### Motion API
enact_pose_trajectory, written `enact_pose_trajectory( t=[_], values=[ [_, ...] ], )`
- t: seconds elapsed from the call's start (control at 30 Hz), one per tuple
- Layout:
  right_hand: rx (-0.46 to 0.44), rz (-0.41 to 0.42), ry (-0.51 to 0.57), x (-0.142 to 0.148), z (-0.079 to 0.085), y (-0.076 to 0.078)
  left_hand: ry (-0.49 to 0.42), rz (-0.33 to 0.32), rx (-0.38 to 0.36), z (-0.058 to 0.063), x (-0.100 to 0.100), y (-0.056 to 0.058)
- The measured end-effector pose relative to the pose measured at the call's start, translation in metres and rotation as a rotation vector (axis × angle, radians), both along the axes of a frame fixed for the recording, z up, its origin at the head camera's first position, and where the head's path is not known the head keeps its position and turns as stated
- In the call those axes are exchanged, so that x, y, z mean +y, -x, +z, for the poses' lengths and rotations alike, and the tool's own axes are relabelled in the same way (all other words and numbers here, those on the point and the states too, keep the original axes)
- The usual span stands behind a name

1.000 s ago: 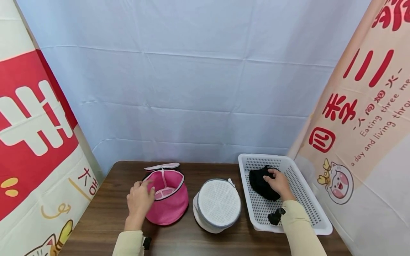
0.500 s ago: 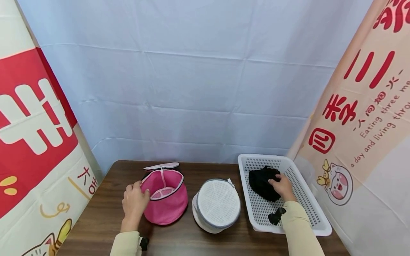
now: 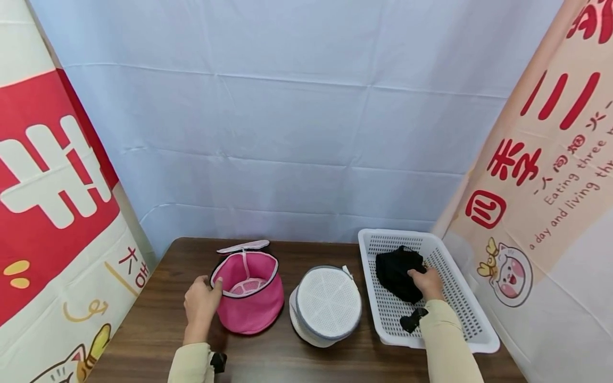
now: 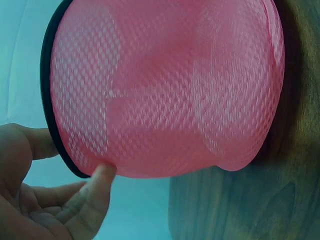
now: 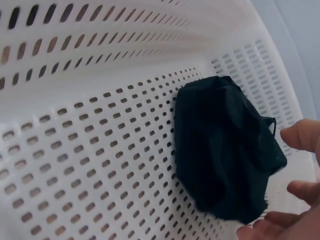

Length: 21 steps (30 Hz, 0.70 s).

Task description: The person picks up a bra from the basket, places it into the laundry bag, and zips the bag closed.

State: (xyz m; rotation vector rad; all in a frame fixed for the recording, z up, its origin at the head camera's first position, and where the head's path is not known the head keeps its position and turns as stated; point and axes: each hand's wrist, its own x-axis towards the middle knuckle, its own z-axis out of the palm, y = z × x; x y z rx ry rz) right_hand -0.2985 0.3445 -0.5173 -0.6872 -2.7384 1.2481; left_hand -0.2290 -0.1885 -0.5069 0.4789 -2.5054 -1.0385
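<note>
My left hand (image 3: 201, 303) pinches the left rim of a round pink mesh laundry bag (image 3: 254, 314), whose lid (image 3: 244, 246) is folded back. In the left wrist view a fingertip (image 4: 104, 175) lies against the outer mesh wall (image 4: 150, 100), while another digit goes behind the dark zip edge. A crumpled black cloth (image 3: 399, 274) lies in a white plastic basket (image 3: 479, 324). My right hand (image 3: 430, 284) is at the cloth's right side. In the right wrist view its thumb and fingers are spread apart around the edge of the cloth (image 5: 220, 155).
Between the pink bag and the basket stands a white mesh laundry bag (image 3: 328, 303) with grey trim and its top on. All of this is on a dark wooden table (image 3: 148, 330). Behind hangs a pale blue curtain (image 3: 287, 133), with printed cloths at both sides.
My left hand has drawn back left from over the pink bag's opening and taken its rim. My right hand has slid from atop the black cloth to its right edge.
</note>
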Motion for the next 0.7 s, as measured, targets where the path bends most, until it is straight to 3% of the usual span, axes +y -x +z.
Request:
enact_pose_trajectory(
  t=[0.2, 0.33, 0.53, 0.7],
  values=[
    [-0.038, -0.135, 0.091, 0.001, -0.006, -0.002, -0.016, -0.024, -0.019, 0.002, -0.002, -0.001],
    [-0.041, -0.222, 0.283, 0.003, -0.014, -0.001, -0.027, -0.044, -0.041, 0.006, -0.004, -0.004],
    [-0.048, -0.255, 0.555, 0.005, -0.028, 0.000, -0.038, -0.075, -0.080, 0.010, -0.004, -0.008],
    [-0.012, -0.289, 0.642, 0.000, -0.031, 0.002, -0.038, -0.099, -0.099, 0.012, -0.005, -0.012]
  ],
)
